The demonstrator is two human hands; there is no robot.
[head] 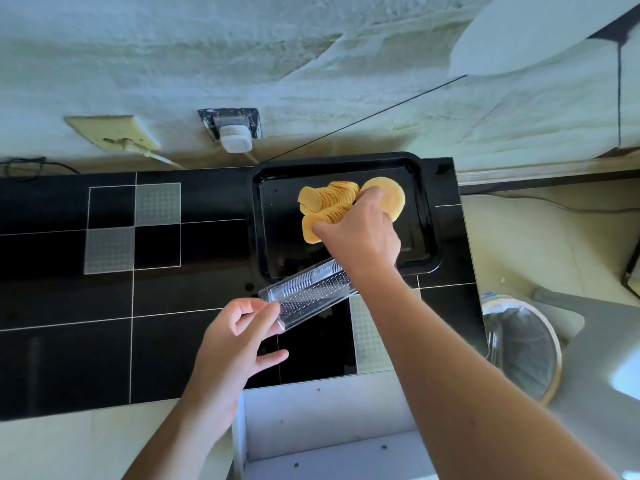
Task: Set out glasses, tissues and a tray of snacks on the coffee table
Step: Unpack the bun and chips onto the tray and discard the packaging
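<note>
Crisps (329, 202) lie in curved yellow stacks inside the black tray (427, 237), right of centre in the frame, with one flat round crisp (393, 195) showing just beyond your knuckles. The tray is glossy, with rounded corners and a raised rim, and sits at the right end of the black tiled counter (104, 341). Your right hand (360, 233) reaches into it from the lower right, fingers closed around the near end of the stacks. Your left hand (235, 337) sits lower, near the frame's centre, thumb and forefinger pinched on the end of a clear plastic crisp sleeve (308, 296); the other fingers are spread loose. The sleeve is ribbed, looks empty, and slants up toward the tray's near edge, passing under your right wrist.

The counter's black tiles have white grout lines and a few grey patterned squares. Behind it, across the top of the frame, runs a pale, rough wall with a wall socket (232, 128) holding a white plug, and a yellowed plate (114, 131) to its left. At the right edge, below counter level, stands a round lined bin (526, 348). A white open drawer or box (329, 427) shows at the bottom centre.
</note>
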